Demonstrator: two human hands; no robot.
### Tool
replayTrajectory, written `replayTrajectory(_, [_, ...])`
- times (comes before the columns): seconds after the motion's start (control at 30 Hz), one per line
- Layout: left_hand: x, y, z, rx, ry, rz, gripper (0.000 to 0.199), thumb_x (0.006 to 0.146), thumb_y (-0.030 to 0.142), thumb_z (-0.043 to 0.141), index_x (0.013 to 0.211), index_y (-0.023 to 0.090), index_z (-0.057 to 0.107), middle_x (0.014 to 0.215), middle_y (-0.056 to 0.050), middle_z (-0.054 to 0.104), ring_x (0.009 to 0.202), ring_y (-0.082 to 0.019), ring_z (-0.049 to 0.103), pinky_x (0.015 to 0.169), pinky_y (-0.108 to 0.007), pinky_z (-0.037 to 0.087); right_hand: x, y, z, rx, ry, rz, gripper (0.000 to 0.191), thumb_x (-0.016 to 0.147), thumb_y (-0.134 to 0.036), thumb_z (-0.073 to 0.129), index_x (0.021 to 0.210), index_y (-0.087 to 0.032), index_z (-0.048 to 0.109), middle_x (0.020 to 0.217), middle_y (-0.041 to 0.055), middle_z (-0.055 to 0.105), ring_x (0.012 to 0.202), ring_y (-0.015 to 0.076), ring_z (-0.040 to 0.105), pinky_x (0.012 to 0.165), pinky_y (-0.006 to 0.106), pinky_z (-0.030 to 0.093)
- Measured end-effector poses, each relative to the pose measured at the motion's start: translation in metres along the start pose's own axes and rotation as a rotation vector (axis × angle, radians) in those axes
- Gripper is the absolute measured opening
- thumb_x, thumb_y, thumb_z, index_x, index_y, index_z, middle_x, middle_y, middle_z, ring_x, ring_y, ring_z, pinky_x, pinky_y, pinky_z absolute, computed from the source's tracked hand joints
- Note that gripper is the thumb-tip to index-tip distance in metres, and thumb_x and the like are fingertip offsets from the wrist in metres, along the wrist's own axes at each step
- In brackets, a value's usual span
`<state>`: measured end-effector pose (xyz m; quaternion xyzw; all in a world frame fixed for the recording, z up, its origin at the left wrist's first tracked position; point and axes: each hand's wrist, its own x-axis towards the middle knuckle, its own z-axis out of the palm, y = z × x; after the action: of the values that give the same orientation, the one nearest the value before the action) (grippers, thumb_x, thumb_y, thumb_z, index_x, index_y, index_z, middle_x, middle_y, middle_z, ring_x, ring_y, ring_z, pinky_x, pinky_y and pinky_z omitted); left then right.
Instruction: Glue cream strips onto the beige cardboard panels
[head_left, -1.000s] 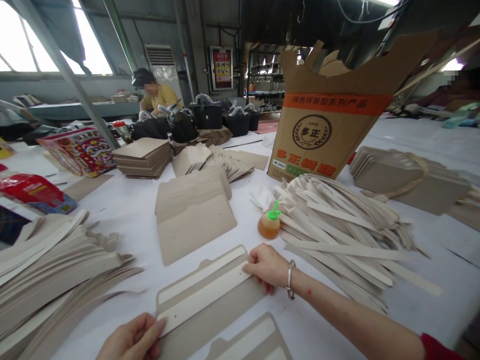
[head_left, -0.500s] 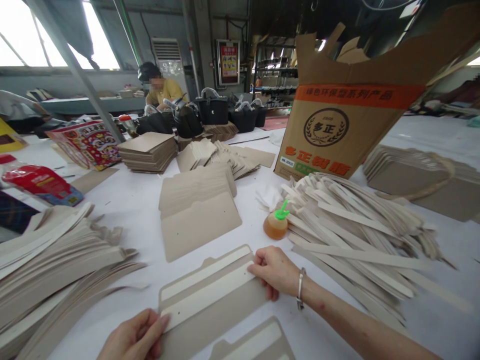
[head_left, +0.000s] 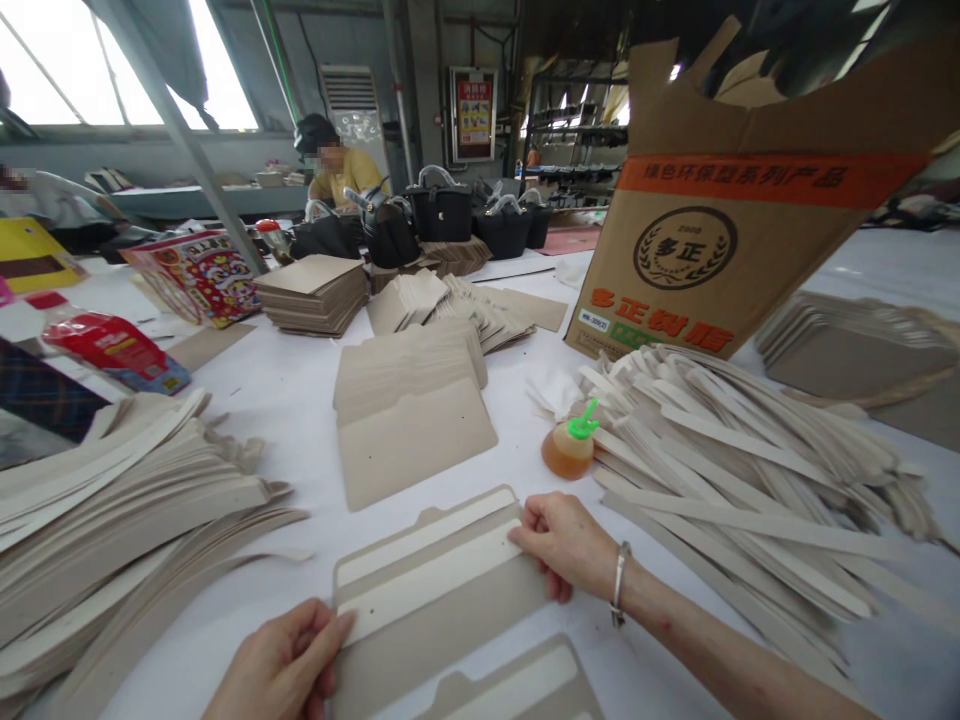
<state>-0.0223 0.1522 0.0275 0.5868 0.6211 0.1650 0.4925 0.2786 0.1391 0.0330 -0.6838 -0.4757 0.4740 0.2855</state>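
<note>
A grey-beige board (head_left: pixel 450 633) lies on the white table in front of me, with one pale strip (head_left: pixel 431 538) along its far edge and a second pale strip (head_left: pixel 439 578) across its middle. My left hand (head_left: pixel 289 660) pinches the left end of the middle strip at the board's left edge. At the right end, the thumb and fingers of my right hand (head_left: pixel 564 543) close on the same strip and the board's edge. Another board with pale strips (head_left: pixel 525 685) shows partly at the bottom. A round bottle of amber liquid with a green nozzle (head_left: pixel 568 449) stands beyond my right hand.
Loose pale strips lie in a left heap (head_left: pixel 127 540) and a right heap (head_left: pixel 720 450). Beyond are fanned boards (head_left: pixel 412 430), a board stack (head_left: pixel 311 295), a large carton (head_left: pixel 690 250) and black bags (head_left: pixel 442 212). A person in yellow (head_left: pixel 349 175) sits behind.
The view has shifted, so the table's contents appear slightly farther right. Both hands keep nearly the same place on the strip and board.
</note>
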Motion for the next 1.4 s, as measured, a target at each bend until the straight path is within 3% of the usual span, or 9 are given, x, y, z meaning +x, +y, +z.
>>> replayTrajectory(0.2, [-0.005,0.008,-0.006,-0.014,-0.010,0.041,0.041,0.076,0.057,0.045,0.067,0.017,0.043,0.049,0.002,0.051,0.037,-0.010,0.048,0.035,-0.018,0.034,0.004,0.012,0.006,-0.096,-0.022,-0.022,0.022,0.083,-0.033,0.047,0.066,-0.020,0.039,0.046,-0.0053,0.051,0.032,0.0134,0.054,0.025,0.016,0.033])
replayTrajectory(0.47, [0.000,-0.003,-0.008,-0.057,0.023,0.010,0.029,0.078,0.043,0.048,0.068,0.016,0.047,0.048,0.001,0.056,0.034,-0.012,0.050,0.030,-0.018,0.035,0.013,0.020,0.012,-0.185,-0.027,-0.019,0.030,0.081,-0.043,0.045,0.064,-0.021,0.036,0.043,-0.0060,0.049,0.031,0.0124,0.053,0.026,0.016,0.032])
replayTrajectory(0.7, [0.002,-0.004,-0.009,-0.084,0.023,0.009,0.029,0.080,0.042,0.048,0.068,0.016,0.046,0.046,0.002,0.055,0.033,-0.012,0.050,0.028,-0.017,0.034,0.010,0.017,0.012,-0.164,-0.024,-0.028,0.037,0.074,-0.054,0.048,0.062,-0.021,0.034,0.040,-0.0052,0.048,0.029,0.0117,0.050,0.027,0.016,0.030])
replayTrajectory(1.4, [0.003,-0.007,-0.011,-0.100,-0.001,0.040,0.031,0.081,0.044,0.046,0.069,0.016,0.045,0.045,0.002,0.054,0.031,-0.011,0.048,0.027,-0.016,0.034,0.009,0.015,0.013,-0.179,-0.021,-0.016,0.043,0.070,-0.062,0.047,0.062,-0.022,0.035,0.039,-0.0045,0.048,0.030,0.0130,0.051,0.027,0.018,0.034])
